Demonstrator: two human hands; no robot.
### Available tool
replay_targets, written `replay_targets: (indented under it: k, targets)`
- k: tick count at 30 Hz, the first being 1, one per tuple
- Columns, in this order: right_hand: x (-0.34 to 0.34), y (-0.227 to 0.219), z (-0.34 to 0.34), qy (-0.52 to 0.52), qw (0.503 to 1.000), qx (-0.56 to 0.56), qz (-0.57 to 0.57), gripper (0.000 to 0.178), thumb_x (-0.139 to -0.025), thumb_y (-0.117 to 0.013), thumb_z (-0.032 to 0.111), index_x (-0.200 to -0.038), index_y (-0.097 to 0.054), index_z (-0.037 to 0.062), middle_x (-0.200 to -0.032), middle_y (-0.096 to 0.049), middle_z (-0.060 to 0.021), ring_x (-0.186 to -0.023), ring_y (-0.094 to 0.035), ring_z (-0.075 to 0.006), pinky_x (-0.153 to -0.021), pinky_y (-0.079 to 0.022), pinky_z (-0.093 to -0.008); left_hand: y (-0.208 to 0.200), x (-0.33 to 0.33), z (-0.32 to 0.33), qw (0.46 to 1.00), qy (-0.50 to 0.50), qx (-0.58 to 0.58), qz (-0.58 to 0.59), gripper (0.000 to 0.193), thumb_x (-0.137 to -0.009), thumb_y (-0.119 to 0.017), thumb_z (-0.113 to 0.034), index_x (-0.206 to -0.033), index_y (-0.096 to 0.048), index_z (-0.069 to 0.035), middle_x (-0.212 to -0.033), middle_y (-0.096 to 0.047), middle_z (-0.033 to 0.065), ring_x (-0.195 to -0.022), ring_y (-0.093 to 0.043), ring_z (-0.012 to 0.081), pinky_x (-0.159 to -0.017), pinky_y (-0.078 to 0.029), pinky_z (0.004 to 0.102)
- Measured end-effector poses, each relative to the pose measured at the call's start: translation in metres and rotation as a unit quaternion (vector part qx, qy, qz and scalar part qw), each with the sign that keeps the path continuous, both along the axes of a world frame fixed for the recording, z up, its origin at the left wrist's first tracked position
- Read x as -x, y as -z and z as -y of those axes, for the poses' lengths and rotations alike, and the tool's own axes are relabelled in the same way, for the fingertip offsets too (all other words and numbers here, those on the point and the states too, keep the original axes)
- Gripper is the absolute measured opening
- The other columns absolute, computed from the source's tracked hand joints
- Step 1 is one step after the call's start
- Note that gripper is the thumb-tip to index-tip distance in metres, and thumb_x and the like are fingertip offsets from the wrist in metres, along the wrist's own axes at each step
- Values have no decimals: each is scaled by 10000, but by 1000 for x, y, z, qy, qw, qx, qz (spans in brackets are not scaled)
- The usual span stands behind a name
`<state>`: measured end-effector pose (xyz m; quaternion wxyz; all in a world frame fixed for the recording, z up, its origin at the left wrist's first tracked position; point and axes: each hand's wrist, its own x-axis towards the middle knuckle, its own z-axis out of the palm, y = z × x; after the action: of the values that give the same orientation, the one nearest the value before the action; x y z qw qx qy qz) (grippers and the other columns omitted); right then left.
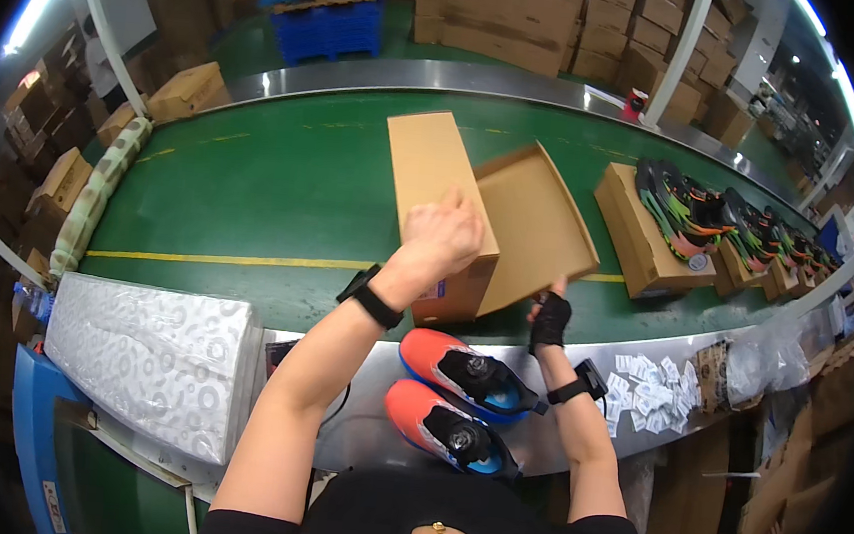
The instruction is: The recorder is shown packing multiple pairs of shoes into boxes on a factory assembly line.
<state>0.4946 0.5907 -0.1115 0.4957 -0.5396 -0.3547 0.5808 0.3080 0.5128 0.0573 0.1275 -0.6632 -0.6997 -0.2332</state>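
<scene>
On the green conveyor belt stands a brown cardboard shoebox (pixel 428 152), its lid (pixel 535 230) swung out to the right. My left hand (pixel 442 233) is over the box's upper face, fingers curled; whether anything is in them is hidden. At the lid's near edge is my right hand (pixel 549 319), in a black fingerless glove, the thumb against the cardboard and the other fingers partly hidden. Close below the box, a pair of orange-red and blue sports shoes (pixel 430 358) with black parts lies side by side on the metal ledge (pixel 365 423).
Several boxes (pixel 639 244) topped with black, green and orange shoes (pixel 687 212) line the belt at right. Small white packets (pixel 653 395) lie heaped on the ledge. At left is a stack of patterned paper (pixel 154 356) under plastic. Cartons (pixel 512 18) and a blue pallet (pixel 325 28) stand beyond.
</scene>
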Motion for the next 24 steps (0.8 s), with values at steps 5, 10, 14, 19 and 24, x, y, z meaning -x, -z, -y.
replay_targets:
  k: [5,10,14,19,24]
  targets:
    - [-31,-20,-2,31,994,-48,-92,436,-844,-429,515,-1010,-516,121,-543,-413,10,-341,-344,-70,-293,-286,-217,22,88,66,957,-19,-37,287,500,-824,-490,-427,-1096,-534,-9,-1166,-510,157,-1001,-539,296,-819,-447,355]
    - [-70,-65,1,19,979,-6,-203,440,-855,-392,519,-1065,-417,133,-689,-461,-11,-352,-283,-76,-331,-232,-211,83,115,109,959,16,132,250,766,-777,-570,-400,-1306,-240,46,-1293,-340,265,-1178,-390,345,-962,-340,367]
    - [-113,-27,-2,-106,986,126,20,543,-825,-418,561,-827,-558,36,-598,-572,-121,-292,-327,-110,-298,-264,-261,121,92,94,964,21,135,230,667,-795,-534,-333,-1305,-269,7,-1302,-298,285,-1179,-350,398,-975,-322,404]
    - [-66,-122,42,-197,928,-274,158,335,-847,-514,323,-696,-565,29,-479,-465,7,-399,-380,-54,-402,-288,-214,101,98,96,923,35,300,237,485,-834,-493,-313,-1204,-441,-5,-1257,-379,259,-1158,-382,386,-944,-348,425]
    - [28,-128,4,-369,817,-306,322,555,-820,-538,361,-1207,-402,-13,-1133,-490,-228,-1056,-491,-299,-882,-382,-362,71,105,152,935,28,103,337,411,-840,-521,-247,-1153,-479,15,-1177,-466,234,-1028,-501,339,-868,-411,376]
